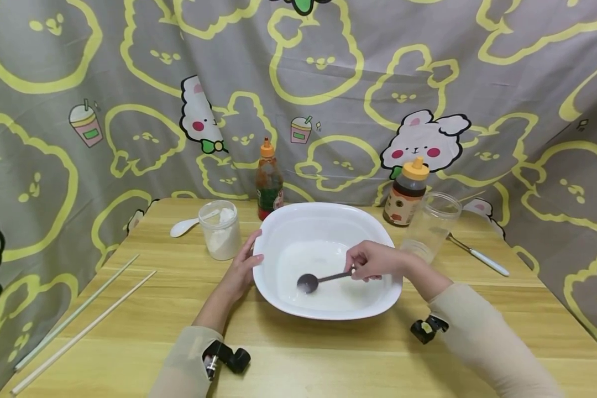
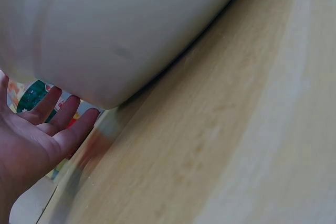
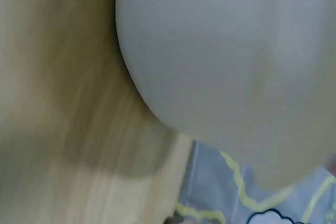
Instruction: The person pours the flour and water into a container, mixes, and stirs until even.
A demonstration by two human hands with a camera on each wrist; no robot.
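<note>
A large white basin [image 1: 323, 206] stands on the wooden table, with a white substance [image 1: 288, 293] spread over its bottom; whether it is wet or dry I cannot tell. My left hand [image 1: 241, 265] holds the basin's left rim, thumb over the edge; in the left wrist view that hand's fingers [image 2: 68, 111] lie against the outer wall. My right hand [image 1: 375, 260] grips the handle of a dark spoon [image 1: 308, 283], whose bowl is down at the white substance. Only the basin's outer wall [image 3: 210, 66] fills most of the right wrist view; the spoon is hidden there.
A jar of white powder [image 1: 221, 237] and a white spoon [image 1: 183, 228] are left of the basin. Behind stand a red sauce bottle [image 1: 270, 188] and a brown sauce bottle [image 1: 405, 196]. A clear jar [image 1: 430, 226] and a light-handled utensil [image 1: 487, 261] are right. Two sticks [image 1: 84, 331] lie left.
</note>
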